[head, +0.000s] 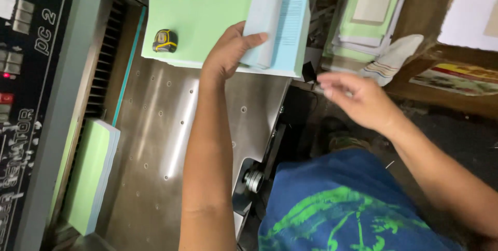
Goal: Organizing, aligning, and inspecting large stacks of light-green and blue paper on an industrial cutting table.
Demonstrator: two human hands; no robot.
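Fig.: head view, person at a paper-cutting machine w/ a steel table (155, 142). Left hand (228, 53) reaches to the far side and grips a light-blue paper bundle (282, 28), thumb on its top face, fingers curled under the near-left edge; one part of the bundle stands lifted, curling upward. The bundle lies on a wider light-green paper stack (202, 22) at the table's far end, overhanging the table's right edge. Right hand (358, 98) hangs off the table to the right, motion-blurred, fingers loosely half-curled; whether it holds anything cannot be told. Step in hand, by judgement: parting or lifting the blue sheets off the green stack; the next move would call for the right hand to come in and support the bundle's free right side so the sheets stay square. Edges and room: a black-yellow tape measure (165, 41) sits on the green stack, left of the hand; a second green-topped stack (91, 173) lies by the machine's control panel (26, 100), near-left. Mid-table is bare steel; more paper piles (368, 17) crowd the far right.
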